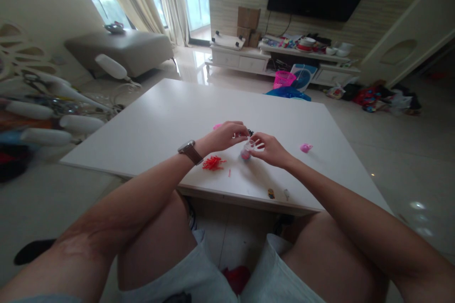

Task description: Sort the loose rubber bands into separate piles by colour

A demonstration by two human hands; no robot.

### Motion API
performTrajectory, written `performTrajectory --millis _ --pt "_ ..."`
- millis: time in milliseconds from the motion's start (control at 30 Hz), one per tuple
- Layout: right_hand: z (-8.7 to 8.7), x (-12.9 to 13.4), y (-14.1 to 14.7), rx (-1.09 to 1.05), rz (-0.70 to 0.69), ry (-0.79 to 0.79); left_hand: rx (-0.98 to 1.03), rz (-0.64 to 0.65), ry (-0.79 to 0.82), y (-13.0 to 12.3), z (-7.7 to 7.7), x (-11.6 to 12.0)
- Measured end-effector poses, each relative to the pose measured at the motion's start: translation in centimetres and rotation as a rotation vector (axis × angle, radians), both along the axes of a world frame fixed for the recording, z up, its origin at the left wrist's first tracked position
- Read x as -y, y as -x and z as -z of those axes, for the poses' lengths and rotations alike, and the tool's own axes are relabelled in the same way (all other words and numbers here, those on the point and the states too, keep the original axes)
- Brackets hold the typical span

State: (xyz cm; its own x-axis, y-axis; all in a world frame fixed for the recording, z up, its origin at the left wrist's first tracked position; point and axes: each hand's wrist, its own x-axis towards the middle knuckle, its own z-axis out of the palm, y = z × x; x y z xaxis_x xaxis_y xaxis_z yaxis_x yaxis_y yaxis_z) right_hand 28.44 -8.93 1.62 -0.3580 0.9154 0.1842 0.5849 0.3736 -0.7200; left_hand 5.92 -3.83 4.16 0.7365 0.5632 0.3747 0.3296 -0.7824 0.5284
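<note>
On the white table, my right hand (268, 149) curls its fingers round a small clear jar (246, 153) with pinkish-red and dark contents in its lower part. My left hand (229, 134), with a watch on its wrist, reaches over the jar's mouth. Its thumb and fingertips are pinched together there; what they hold, if anything, is too small to make out. Left of the jar lies a pile of short red strips (213, 163), with a single red strip (229, 173) apart from it. Small black pieces (250, 132) show behind my fingers, and a pink item (217, 126) is partly hidden behind my left hand.
A pink-purple figure (305, 147) stands to the right on the table (170, 109). Near the front edge are a small yellow figure (271, 193) and a small pale item (286, 193). Beyond the table are a pink basket (283, 79) and a TV cabinet (236, 59).
</note>
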Motion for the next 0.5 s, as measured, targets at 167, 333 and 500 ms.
performTrajectory --millis 167,333,500 --pt "0.6 -0.4 -0.4 -0.087 0.045 0.100 -0.369 -0.090 0.198 2.9 2.3 -2.8" --pt "0.6 -0.1 0.0 -0.119 -0.011 0.119 -0.640 -0.058 0.345 4.7 5.5 -3.2" --pt "0.5 0.2 0.6 -0.098 -0.077 0.131 -0.691 -0.125 0.255 4.4 7.5 -1.9"
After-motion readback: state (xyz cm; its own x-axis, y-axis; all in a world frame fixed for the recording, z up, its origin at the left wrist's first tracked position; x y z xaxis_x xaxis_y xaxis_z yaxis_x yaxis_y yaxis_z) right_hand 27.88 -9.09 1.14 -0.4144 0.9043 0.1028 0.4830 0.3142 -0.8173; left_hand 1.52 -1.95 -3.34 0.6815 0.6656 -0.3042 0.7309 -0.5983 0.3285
